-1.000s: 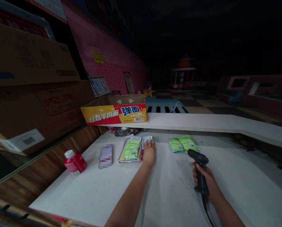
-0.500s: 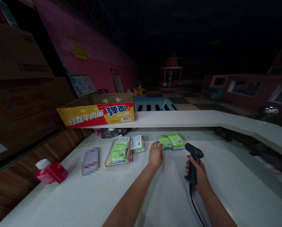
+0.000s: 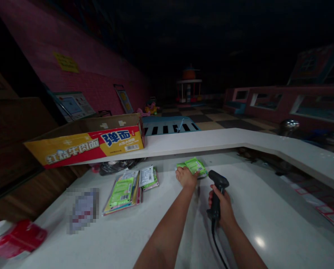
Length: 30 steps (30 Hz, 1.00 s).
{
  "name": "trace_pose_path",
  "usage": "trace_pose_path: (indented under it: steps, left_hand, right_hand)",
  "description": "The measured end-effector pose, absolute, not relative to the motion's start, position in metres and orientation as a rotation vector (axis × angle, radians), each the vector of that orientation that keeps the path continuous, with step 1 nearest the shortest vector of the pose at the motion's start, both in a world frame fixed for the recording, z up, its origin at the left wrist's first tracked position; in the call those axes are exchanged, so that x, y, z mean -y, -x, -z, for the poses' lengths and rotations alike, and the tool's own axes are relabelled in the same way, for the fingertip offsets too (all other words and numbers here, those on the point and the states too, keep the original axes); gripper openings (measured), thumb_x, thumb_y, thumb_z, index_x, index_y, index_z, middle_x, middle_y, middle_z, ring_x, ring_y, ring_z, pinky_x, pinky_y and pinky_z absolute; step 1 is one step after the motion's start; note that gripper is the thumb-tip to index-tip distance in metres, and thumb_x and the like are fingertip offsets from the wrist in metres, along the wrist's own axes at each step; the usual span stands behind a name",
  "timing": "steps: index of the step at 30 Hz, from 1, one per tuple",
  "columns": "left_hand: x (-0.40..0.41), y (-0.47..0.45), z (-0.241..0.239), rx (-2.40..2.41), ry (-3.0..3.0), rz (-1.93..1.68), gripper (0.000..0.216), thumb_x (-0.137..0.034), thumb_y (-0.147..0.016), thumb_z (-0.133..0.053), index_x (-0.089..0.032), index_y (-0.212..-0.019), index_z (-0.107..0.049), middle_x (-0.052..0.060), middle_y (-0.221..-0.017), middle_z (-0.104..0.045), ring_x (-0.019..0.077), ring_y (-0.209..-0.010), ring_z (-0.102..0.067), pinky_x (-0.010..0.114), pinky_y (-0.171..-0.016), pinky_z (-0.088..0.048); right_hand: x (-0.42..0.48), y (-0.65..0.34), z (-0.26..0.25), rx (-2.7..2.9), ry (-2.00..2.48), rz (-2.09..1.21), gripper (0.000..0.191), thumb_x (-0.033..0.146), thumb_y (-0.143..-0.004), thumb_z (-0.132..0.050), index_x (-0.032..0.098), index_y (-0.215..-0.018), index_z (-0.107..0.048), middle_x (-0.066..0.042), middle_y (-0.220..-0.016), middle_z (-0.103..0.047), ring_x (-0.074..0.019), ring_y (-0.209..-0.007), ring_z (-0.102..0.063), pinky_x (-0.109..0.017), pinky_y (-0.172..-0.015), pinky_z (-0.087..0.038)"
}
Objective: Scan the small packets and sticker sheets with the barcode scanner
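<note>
My left hand (image 3: 187, 178) lies over the green packets (image 3: 196, 165) near the raised shelf, its fingers curled over the left one and its thumb on the right side. The hand partly hides the left packet. In my right hand (image 3: 222, 205) is a black barcode scanner (image 3: 215, 194), held upright by its handle, its head close to the packets and its cable trailing down. To the left lies a stack of flat packages (image 3: 122, 194) with a green packet on top. Beside it sits a smaller pile with a silver-white packet (image 3: 147, 176).
A yellow and red noodle carton (image 3: 94, 146) stands on the white raised shelf (image 3: 189, 144). A red bottle with a white cap (image 3: 18, 239) and a blurred-out item (image 3: 84, 211) are on the left of the white counter (image 3: 155, 231). A dark plastic bag (image 3: 116, 167) lies beneath the shelf.
My left hand has moved from beside the green packets onto them, covering the left one. The scanner stays in my right hand. My view has turned to the right.
</note>
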<state>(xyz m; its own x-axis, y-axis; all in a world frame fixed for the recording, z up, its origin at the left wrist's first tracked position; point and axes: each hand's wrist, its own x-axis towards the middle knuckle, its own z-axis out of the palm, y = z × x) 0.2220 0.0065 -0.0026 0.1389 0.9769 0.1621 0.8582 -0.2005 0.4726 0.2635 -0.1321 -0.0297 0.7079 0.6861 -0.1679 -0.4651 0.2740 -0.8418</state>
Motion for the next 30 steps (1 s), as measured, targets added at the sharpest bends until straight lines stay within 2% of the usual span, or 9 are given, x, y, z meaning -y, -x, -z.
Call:
trace_pose_path:
  steps: [4,8,11,14,18,22,25,30]
  left_hand:
    - [-0.006,-0.224,0.004,-1.784,-2.092,-0.663,0.044,-0.048,-0.073,-0.072,-0.014,-0.101,-0.068,0.017,-0.12,-0.057,0.0341,-0.119,-0.048,0.04,-0.096,-0.037]
    - [-0.014,-0.226,0.009,-1.741,-1.995,-0.754,0.026,-0.038,-0.071,-0.075,-0.016,-0.084,-0.071,0.017,-0.114,-0.06,0.0357,-0.115,-0.05,0.042,-0.092,-0.039]
    - [-0.023,-0.226,0.014,-1.556,-1.858,-0.978,0.015,-0.026,-0.067,-0.075,-0.017,-0.066,-0.065,0.012,-0.093,-0.063,0.0329,-0.105,-0.055,0.044,-0.09,-0.04]
    - [-0.03,-0.222,0.019,-1.282,-1.75,-1.144,0.019,-0.018,-0.068,-0.07,-0.018,-0.059,-0.053,0.002,-0.069,-0.055,0.0225,-0.083,-0.058,0.04,-0.084,-0.046]
    - [-0.032,-0.195,0.03,-0.927,-1.455,-1.236,0.023,-0.03,-0.073,-0.067,-0.02,-0.069,-0.046,-0.005,-0.065,-0.047,0.0119,-0.061,-0.052,0.031,-0.066,-0.054]
    - [-0.031,-0.148,0.049,-0.726,-1.152,-1.323,0.044,-0.046,-0.064,-0.078,-0.021,-0.074,-0.043,-0.008,-0.063,-0.046,0.0089,-0.057,-0.051,0.032,-0.065,-0.058]
    - [-0.029,-0.119,0.063,-0.751,-1.054,-1.347,0.052,-0.055,-0.061,-0.079,-0.022,-0.081,-0.045,-0.006,-0.064,-0.054,0.0108,-0.058,-0.058,0.033,-0.066,-0.058]
    - [-0.029,-0.105,0.075,-0.792,-1.016,-1.409,0.057,-0.06,-0.062,-0.078,-0.018,-0.093,-0.055,0.005,-0.085,-0.067,0.0172,-0.073,-0.067,0.031,-0.067,-0.056]
  right_hand:
    - [0.132,-0.264,0.028,0.238,1.041,-0.781,0.051,0.054,-0.06,-0.084,0.019,-0.086,-0.059,0.006,-0.052,-0.059,-0.0101,-0.036,-0.051,-0.019,-0.032,-0.039]
    - [0.132,-0.264,0.027,0.229,1.038,-0.778,0.052,0.055,-0.058,-0.084,0.019,-0.085,-0.059,0.006,-0.051,-0.059,-0.0103,-0.036,-0.051,-0.019,-0.032,-0.04]
    - [0.133,-0.264,0.027,0.23,1.033,-0.783,0.052,0.055,-0.057,-0.085,0.019,-0.085,-0.059,0.006,-0.051,-0.058,-0.0101,-0.036,-0.051,-0.019,-0.032,-0.039]
    - [0.133,-0.263,0.027,0.235,1.04,-0.777,0.052,0.055,-0.058,-0.084,0.019,-0.084,-0.058,0.006,-0.051,-0.058,-0.0103,-0.036,-0.051,-0.02,-0.032,-0.04]
    - [0.133,-0.262,0.027,0.258,1.03,-0.769,0.051,0.054,-0.058,-0.085,0.02,-0.085,-0.058,0.006,-0.052,-0.059,-0.0101,-0.036,-0.051,-0.02,-0.032,-0.04]
    - [0.135,-0.261,0.027,0.318,1.019,-0.826,0.052,0.053,-0.06,-0.084,0.02,-0.089,-0.057,0.007,-0.052,-0.059,-0.01,-0.037,-0.051,-0.02,-0.032,-0.041]
    - [0.138,-0.258,0.029,0.433,1.026,-0.915,0.048,0.053,-0.067,-0.081,0.02,-0.095,-0.058,0.007,-0.053,-0.058,-0.0096,-0.036,-0.051,-0.02,-0.032,-0.041]
    - [0.145,-0.246,0.031,0.662,1.054,-1.072,0.047,0.051,-0.074,-0.075,0.019,-0.104,-0.058,0.006,-0.056,-0.057,-0.0093,-0.035,-0.05,-0.019,-0.032,-0.04]
